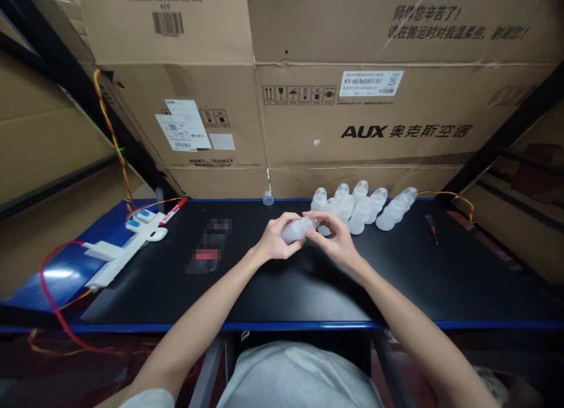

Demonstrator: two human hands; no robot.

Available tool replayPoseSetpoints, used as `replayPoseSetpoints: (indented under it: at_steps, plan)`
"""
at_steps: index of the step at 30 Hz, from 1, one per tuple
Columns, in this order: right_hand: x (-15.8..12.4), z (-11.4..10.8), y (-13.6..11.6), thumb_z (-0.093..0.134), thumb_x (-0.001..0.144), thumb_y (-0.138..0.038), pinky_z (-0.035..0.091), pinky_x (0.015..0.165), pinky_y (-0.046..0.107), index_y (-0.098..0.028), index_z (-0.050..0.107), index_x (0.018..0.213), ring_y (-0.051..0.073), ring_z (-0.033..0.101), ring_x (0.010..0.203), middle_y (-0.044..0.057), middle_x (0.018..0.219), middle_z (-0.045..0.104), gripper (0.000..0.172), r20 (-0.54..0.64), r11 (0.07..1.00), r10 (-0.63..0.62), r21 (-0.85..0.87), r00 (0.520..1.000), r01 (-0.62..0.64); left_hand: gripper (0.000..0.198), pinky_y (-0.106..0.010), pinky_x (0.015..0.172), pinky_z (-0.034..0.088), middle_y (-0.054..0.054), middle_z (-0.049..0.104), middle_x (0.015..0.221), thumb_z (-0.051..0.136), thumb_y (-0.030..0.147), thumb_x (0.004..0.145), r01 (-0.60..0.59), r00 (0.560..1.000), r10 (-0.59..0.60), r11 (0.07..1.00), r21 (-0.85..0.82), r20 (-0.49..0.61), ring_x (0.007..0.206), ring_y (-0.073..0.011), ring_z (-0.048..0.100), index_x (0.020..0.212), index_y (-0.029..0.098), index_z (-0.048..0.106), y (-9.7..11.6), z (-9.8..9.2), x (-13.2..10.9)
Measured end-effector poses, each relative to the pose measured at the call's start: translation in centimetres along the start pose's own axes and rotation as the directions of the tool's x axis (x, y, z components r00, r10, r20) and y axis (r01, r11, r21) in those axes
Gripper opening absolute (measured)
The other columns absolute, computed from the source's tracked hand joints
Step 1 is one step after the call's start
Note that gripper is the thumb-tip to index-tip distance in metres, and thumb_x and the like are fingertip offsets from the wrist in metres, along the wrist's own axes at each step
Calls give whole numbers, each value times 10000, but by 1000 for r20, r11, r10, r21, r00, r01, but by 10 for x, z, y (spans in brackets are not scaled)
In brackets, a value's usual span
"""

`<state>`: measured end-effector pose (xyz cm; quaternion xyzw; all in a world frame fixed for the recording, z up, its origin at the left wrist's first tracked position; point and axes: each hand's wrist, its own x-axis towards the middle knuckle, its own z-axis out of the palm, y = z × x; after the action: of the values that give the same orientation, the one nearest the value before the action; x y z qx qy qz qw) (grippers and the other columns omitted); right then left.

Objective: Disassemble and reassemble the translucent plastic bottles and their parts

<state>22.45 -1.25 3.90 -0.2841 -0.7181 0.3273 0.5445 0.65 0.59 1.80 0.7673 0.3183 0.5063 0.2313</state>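
Note:
My left hand (280,238) is wrapped round the body of a frosted white plastic bottle (292,231), which lies tilted sideways over the table. At the bottle's neck end, my right hand (332,234) pinches a clear cap (314,222); its exact seat on the neck is partly covered by my fingers. Just behind my right hand stands a group of similar frosted bottles (360,211) with clear tops, some hidden by the hand. Another short row of the same bottles (396,209) is to the right of that group. A small clear cap (268,197) sits at the table's back edge.
The black tabletop (282,296) has a blue front edge. A white power strip (127,249) with plugs and a red marker (173,211) lie left, near a blurred patch (208,246). A screwdriver (432,228) lies right. A large cardboard box wall (304,114) closes the back.

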Motion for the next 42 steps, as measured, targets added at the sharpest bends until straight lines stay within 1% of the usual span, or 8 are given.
replayPoseSetpoints:
  at_steps: [4,8,14,19,27,34,38,42]
  plan:
    - [3,-9,-1,805,992,-382,586,1031,482,-261,692,1203,293,728,1217,104,1374,762,269,120,998,-22,-48,993,28,523,-297,733,547,-49,792,977,935,334,716,237,957,-169,924,-301,234,772,-186,719,1135,182,662,0,-5,5]
    - [1,-13,-6,747,1024,-331,582,1062,513,-266,615,1287,292,723,1219,124,1356,741,301,248,998,-6,-57,969,21,609,-300,603,577,-81,797,916,959,375,710,548,807,-315,715,-434,499,621,-188,719,1211,136,709,-3,-13,8]
    - [-4,-8,-13,837,961,-425,603,981,460,-288,567,1270,281,731,1172,106,1320,740,433,247,995,62,62,967,-80,508,-312,487,592,-158,813,847,898,417,744,755,616,-212,433,-492,759,563,-266,763,1118,98,770,-5,-21,11]
    - [-4,-1,-3,863,856,-658,507,626,314,-237,731,1129,197,638,754,52,948,702,519,88,986,142,-101,986,-133,475,-317,531,634,-153,826,879,928,348,713,734,640,-249,476,-484,726,622,-274,793,1087,107,762,1,-17,13]
    - [1,-3,9,725,943,-676,505,604,324,-188,794,1086,186,613,642,56,820,733,512,58,944,236,-252,970,-215,554,-308,489,620,-149,818,860,927,404,664,759,646,-330,373,-533,689,581,-261,775,1090,116,721,-20,1,4]
    - [6,-18,7,372,1124,-656,443,576,344,-217,611,627,172,517,533,30,560,557,704,90,908,124,-412,988,-76,553,-278,490,602,-136,823,902,923,424,698,681,730,-409,368,-633,548,572,-230,766,1087,143,649,-16,9,5]
    - [0,-12,-7,708,1025,-528,543,609,327,-246,689,1167,189,635,751,97,1114,722,317,-37,963,-9,-270,999,-1,596,-286,496,607,-153,825,914,897,438,719,684,729,-340,327,-652,595,582,-246,773,1168,130,652,-17,-7,9]
    - [-4,-5,-12,699,1042,-452,621,647,330,-387,420,1624,198,692,918,123,1506,586,649,196,995,81,-70,977,-68,624,-303,538,628,-186,830,931,902,453,703,751,654,-235,312,-582,719,618,-264,789,1180,109,693,-16,-19,11]
